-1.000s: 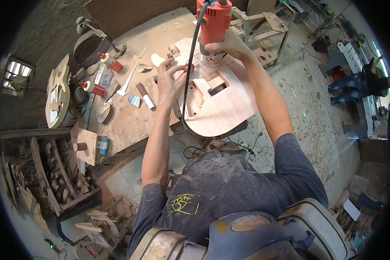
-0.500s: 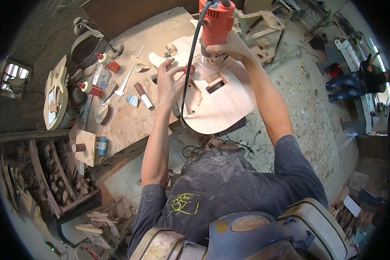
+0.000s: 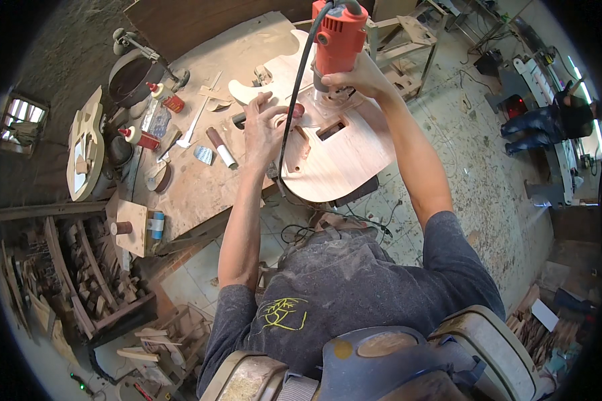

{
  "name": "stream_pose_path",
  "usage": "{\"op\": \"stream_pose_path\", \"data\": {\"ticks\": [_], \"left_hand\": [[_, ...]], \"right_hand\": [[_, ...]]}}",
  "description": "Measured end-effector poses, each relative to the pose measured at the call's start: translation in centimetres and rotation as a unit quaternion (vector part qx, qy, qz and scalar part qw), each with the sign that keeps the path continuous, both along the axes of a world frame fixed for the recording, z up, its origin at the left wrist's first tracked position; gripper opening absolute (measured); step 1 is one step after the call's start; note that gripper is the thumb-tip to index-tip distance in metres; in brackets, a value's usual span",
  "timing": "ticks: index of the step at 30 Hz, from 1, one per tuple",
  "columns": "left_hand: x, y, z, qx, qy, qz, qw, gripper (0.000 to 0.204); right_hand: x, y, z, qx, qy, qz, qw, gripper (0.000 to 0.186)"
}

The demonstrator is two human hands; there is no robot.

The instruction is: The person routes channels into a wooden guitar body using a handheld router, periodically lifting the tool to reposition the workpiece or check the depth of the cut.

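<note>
My right hand (image 3: 354, 80) is closed round the lower part of the red router (image 3: 338, 43), which stands upright on a clear base plate over a pale wooden guitar body (image 3: 338, 160) with cut pockets. My left hand (image 3: 264, 130) is bent at the left edge of the body, its fingertips on the router's red knob (image 3: 298, 110), with the index finger raised. The black cord (image 3: 287, 137) hangs from the router past my left fingers. The cutting bit is hidden.
The bench (image 3: 190, 200) holds glue bottles (image 3: 170, 100), loose tools and a lamp (image 3: 140, 47). A second guitar body (image 3: 83, 147) is at left, above offcut racks (image 3: 87, 274). A wooden frame (image 3: 415, 40) stands behind. Another person (image 3: 542, 127) is at the machines on the right.
The router and my right hand have shifted slightly right. The guitar body's near edge sits a little farther from me. My left hand stays at the knob.
</note>
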State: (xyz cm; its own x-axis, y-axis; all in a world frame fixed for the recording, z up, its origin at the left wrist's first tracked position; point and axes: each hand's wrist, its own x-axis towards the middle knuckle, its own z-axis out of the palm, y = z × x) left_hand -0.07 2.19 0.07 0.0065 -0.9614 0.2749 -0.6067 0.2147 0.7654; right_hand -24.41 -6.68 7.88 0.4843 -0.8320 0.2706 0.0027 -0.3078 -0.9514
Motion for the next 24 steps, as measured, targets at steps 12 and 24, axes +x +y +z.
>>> {"op": "stream_pose_path", "data": {"ticks": [12, 24], "left_hand": [[-0.4, 1.2, -0.4, -0.022, -0.014, -0.03, 0.999, 0.033], [-0.7, 1.9, -0.9, -0.032, -0.006, -0.046, 0.998, 0.035]], "right_hand": [[-1.0, 1.8, 0.2, -0.012, 0.032, -0.022, 0.999, 0.048], [-1.4, 2.9, -0.2, -0.029, 0.015, -0.023, 0.999, 0.048]]}}
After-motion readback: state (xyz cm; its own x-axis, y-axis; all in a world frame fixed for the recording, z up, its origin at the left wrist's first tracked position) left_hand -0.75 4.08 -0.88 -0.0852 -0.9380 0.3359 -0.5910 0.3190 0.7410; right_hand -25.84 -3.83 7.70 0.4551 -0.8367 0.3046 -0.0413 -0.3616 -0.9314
